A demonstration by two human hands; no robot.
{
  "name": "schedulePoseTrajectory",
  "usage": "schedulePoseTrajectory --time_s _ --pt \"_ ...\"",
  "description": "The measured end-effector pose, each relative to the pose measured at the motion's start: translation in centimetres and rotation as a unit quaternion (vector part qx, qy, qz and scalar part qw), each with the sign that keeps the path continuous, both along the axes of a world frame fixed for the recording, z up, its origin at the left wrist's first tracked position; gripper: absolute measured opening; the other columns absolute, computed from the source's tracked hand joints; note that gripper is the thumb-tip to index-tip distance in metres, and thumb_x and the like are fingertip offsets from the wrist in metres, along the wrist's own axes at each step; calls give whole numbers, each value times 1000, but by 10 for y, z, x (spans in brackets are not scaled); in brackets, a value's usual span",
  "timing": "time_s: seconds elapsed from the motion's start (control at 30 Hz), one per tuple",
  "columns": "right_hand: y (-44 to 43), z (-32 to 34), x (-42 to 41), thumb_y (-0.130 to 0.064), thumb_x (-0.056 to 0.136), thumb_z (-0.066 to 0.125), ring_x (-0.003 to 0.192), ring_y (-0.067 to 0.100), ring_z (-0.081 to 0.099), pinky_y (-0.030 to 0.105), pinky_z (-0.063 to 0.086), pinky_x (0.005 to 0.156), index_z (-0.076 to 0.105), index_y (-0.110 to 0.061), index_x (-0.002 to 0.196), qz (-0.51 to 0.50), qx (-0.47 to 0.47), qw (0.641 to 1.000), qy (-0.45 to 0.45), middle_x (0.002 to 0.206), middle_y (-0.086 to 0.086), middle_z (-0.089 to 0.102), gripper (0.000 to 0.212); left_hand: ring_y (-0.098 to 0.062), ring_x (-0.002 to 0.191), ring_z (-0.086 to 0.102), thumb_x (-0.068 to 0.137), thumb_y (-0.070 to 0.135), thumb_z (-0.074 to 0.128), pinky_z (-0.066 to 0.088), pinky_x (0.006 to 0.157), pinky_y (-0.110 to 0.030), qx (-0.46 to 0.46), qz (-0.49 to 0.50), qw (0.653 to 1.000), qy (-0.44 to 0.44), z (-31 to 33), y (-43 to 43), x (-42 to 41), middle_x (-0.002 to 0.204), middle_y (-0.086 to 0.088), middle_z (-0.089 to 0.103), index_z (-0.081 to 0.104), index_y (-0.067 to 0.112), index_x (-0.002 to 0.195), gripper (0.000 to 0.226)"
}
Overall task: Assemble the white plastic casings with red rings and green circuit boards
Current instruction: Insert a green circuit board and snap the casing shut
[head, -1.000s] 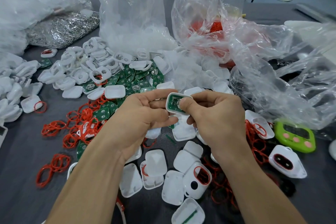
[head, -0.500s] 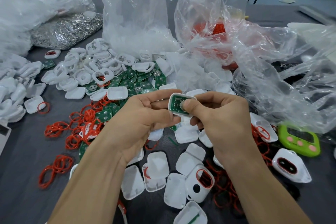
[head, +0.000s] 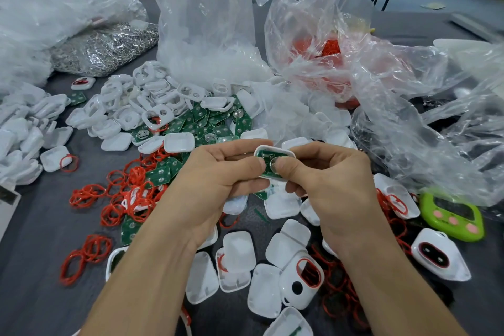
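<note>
Both hands hold one white casing half (head: 283,151) above the table, with a green circuit board (head: 268,157) seated inside it. My left hand (head: 215,183) grips its left side, fingers curled behind and thumb on the front. My right hand (head: 324,172) pinches its right side, and its thumb presses on the board's round metal contact. Loose green boards (head: 207,123) lie in a pile behind the hands. Red rings (head: 131,194) are scattered at left. White casing halves (head: 240,251) lie below the hands.
Clear plastic bags stand behind: one with white parts (head: 207,36), one with red rings (head: 321,52), one with metal clips (head: 103,46). A green timer (head: 452,215) lies at right, next to a finished casing with a red ring (head: 436,256). More casings (head: 19,131) are heaped at left.
The casing stays between both hands. My left thumb has come onto the front beside my right thumb, which presses lower on the board. The view shifted slightly.
</note>
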State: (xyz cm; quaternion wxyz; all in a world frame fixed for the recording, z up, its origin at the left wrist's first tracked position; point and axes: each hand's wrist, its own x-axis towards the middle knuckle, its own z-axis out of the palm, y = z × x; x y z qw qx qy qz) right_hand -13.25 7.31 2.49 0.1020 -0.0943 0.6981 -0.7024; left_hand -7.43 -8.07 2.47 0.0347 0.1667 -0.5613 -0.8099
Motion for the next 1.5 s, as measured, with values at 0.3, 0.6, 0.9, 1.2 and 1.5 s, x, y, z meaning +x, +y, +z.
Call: schedulePoseTrajectory --time_s 0.3,0.6,0.9,1.2,1.5 --pt "-1 -3 0 -4 79 84 46 15 59 20 47 47 79 -15 70 11 3 1000 -7 60 8 71 15 -16 71 76 92 -6 64 58 63 -18 -40 25 999 0 1 2 1 93 -12 80 80 9 97 22" --pt "-3 -6 0 -8 79 85 46 14 60 20 46 47 80 -24 70 12 16 1000 15 60 7 72 19 -15 65 75 90 -8 65 57 60 -17 -58 45 997 -9 0 2 0 88 -10 80 78 6 99 20" --pt "-4 -15 -2 -16 78 86 46 13 62 21 47 50 79 -31 74 -6 49 998 44 62 -1 73 17 -14 52 62 89 3 73 56 53 -23 -176 91 980 -8 -3 7 -1 68 -8 75 84 19 85 20" --pt "-4 -18 -1 -32 68 83 49 13 65 27 50 55 78 -35 77 -3 75 995 58 64 -2 74 10 -35 57 68 83 9 80 60 66 -57 -248 120 960 -43 -6 6 -3 64 -12 74 83 32 76 24" --pt "-6 -23 2 -27 74 85 50 10 66 22 49 53 78 -37 77 -11 99 992 82 61 -5 72 13 -13 43 61 82 8 81 47 44 -22 -262 135 955 -46 -12 2 -3 59 -4 73 83 32 71 26"
